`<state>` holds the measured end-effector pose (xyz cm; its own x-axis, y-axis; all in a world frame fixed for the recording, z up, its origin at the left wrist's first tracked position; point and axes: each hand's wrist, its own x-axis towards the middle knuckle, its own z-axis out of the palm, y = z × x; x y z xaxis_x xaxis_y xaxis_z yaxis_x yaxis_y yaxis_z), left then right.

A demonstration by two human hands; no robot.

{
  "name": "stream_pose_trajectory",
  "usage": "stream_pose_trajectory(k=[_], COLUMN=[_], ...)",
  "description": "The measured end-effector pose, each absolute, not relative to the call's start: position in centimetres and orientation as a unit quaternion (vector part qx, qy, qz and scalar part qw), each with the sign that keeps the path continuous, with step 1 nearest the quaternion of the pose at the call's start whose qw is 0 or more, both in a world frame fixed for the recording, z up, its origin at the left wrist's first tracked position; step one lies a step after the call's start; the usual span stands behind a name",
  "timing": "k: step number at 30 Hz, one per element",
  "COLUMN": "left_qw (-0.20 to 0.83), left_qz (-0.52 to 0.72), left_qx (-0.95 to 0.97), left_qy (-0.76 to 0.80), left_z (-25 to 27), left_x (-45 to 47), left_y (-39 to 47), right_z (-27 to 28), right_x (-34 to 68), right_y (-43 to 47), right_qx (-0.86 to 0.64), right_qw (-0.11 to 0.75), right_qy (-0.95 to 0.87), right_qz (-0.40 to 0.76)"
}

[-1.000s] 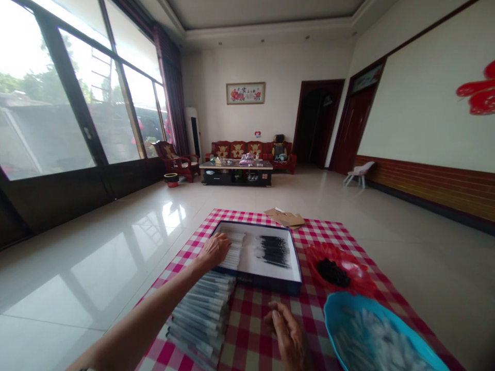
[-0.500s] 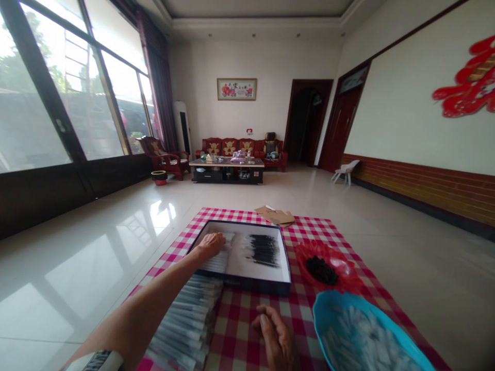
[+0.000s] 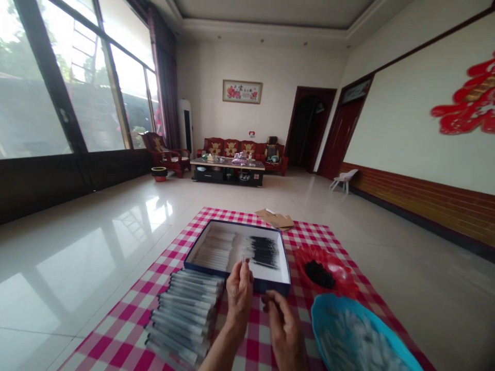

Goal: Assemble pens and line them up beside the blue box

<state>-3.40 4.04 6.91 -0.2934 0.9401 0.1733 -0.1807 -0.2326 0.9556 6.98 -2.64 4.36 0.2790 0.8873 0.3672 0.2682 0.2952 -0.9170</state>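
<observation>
My left hand (image 3: 240, 288) is closed in a pinch over the near edge of a shallow box (image 3: 238, 245). A clear pen barrel, mostly hidden by the fingers, shows as a pale tip at the thumb. Just to the right, my right hand (image 3: 284, 324) is curled, thumb against fingers; whatever it may hold is hidden. Inside the box, clear pen barrels (image 3: 212, 250) lie on the left and dark-tipped pen refills (image 3: 263, 251) on the right. A row of assembled-looking pens (image 3: 185, 309) rests in front of the box, left of my left hand.
At the right stand a red dish (image 3: 344, 273) holding small black pieces (image 3: 319, 273) and a blue basin (image 3: 320, 314) of whitish translucent pieces. Brown cardboard (image 3: 276, 219) lies behind the box on the checked tablecloth (image 3: 127, 314). A coffee table (image 3: 228, 172) and sofa stand farther back.
My left hand has left the clear barrels in the box and moved right and nearer, beside my right hand, with a barrel in its pinch. The right hand has shifted slightly.
</observation>
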Motion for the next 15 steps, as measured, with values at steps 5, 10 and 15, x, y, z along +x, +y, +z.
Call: stream_pose_trajectory(k=[5, 10, 15], left_qw=[0.458, 0.395, 0.378], left_qz=[0.665, 0.657, 0.659], left_qx=[0.38, 0.418, 0.421], left_qy=[0.451, 0.488, 0.495], left_z=[4.2, 1.7, 0.5], left_x=[-2.3, -2.0, -1.7], left_y=[3.7, 3.8, 3.8], right_z=[9.8, 9.7, 8.4], right_x=[8.7, 8.4, 7.1], right_y=[3.7, 10.5, 13.0], right_qx=[-0.561, -0.578, -0.582], right_qw=[0.43, 0.236, 0.142], right_qy=[-0.703, -0.779, -0.799], right_qz=[0.078, 0.052, 0.048])
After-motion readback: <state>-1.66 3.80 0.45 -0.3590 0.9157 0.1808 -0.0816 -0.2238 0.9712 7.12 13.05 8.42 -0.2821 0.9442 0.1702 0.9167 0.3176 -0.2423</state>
